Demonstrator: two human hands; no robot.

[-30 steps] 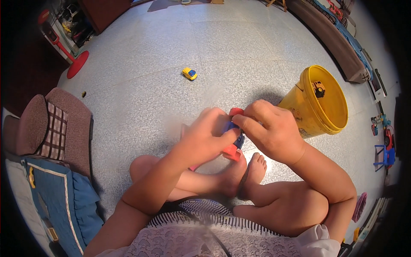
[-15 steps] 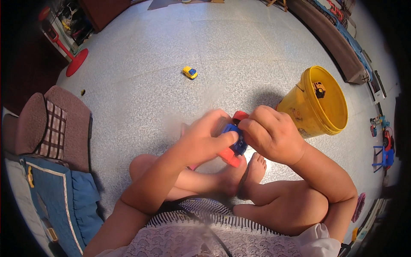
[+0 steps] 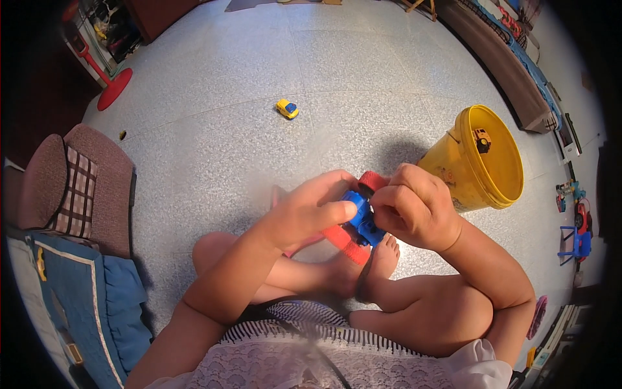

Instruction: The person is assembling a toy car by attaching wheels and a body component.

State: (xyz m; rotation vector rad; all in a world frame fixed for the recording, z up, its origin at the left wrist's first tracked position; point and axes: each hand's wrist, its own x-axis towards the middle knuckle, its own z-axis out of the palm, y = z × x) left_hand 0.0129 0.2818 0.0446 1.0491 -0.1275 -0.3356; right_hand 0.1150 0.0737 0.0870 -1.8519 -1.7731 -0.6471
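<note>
Blue toy point(image 3: 360, 217) with red part point(image 3: 346, 243): held between both hands above the bare feet, left hand point(image 3: 304, 217) gripping its left side with thumb on top, right hand point(image 3: 414, 207) closed on its right side. Yellow bucket point(image 3: 502, 194): tilted on the floor just right of the right hand, a small car point(image 3: 481, 140) inside. Small yellow car point(image 3: 287, 108): on the floor, farther out, well apart from the hands.

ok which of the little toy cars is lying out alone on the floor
The yellow and blue toy car, far out on the grey floor. Another small car sits inside the yellow bucket, not on the floor.
</note>
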